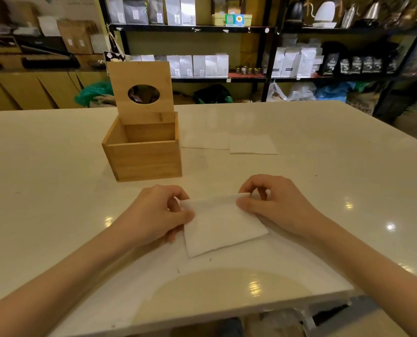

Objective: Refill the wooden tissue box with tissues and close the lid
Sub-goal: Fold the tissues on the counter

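The pale worktop [324, 166] carries everything. On it, left of centre, stands the wooden tissue box [144, 159], its lid [141, 93] with the oval hole hinged upright; the inside looks empty, though the near wall hides the floor. Two flat tissues [206, 140] [252, 144] lie just right of the box. Nearer the person, the left hand [161, 215] and right hand [273, 205] each pinch a far corner of one tissue [222, 227], lifting that edge while the rest lies flat. To do this fold well, bring the raised edge squarely over so the corners meet, then press lightly. Labels on the shelf packets behind are too blurred to read.
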